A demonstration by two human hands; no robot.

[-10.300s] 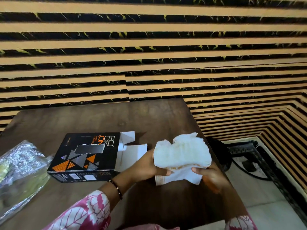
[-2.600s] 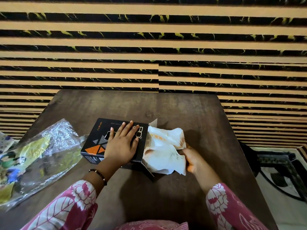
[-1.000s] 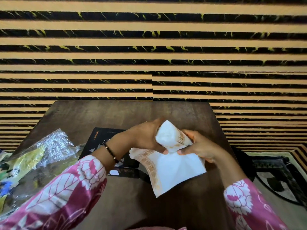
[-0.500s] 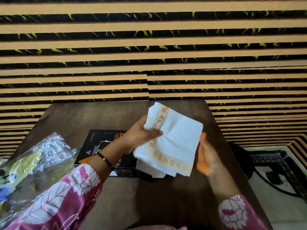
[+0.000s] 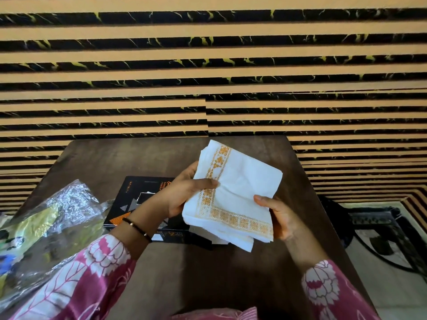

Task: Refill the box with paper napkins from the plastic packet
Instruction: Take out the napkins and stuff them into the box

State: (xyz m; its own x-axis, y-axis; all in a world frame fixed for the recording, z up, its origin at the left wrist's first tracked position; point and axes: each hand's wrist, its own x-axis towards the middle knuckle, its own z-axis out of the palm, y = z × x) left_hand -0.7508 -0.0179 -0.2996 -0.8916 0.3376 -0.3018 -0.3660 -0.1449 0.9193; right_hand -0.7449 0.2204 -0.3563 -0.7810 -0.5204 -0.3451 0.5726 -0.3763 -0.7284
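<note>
A stack of white paper napkins (image 5: 240, 190) with an orange patterned border is held above the table. My left hand (image 5: 184, 192) pinches its left edge, thumb on top. My right hand (image 5: 280, 215) holds the lower right corner from the side. Beneath the hands lies the black box (image 5: 141, 195) with orange and grey triangles; its right end is hidden behind the napkins. The crumpled clear plastic packet (image 5: 53, 222) lies at the left of the table.
The dark wooden table (image 5: 143, 158) stands against a wall of tan and black stripes (image 5: 208, 65). To the right of the table, on the floor, are a dark metal stand and cables (image 5: 379, 222).
The napkins were pulled away from the box, unfolded into a flat stack and raised. Since half a second ago my right hand has closed on the stack's lower right corner.
</note>
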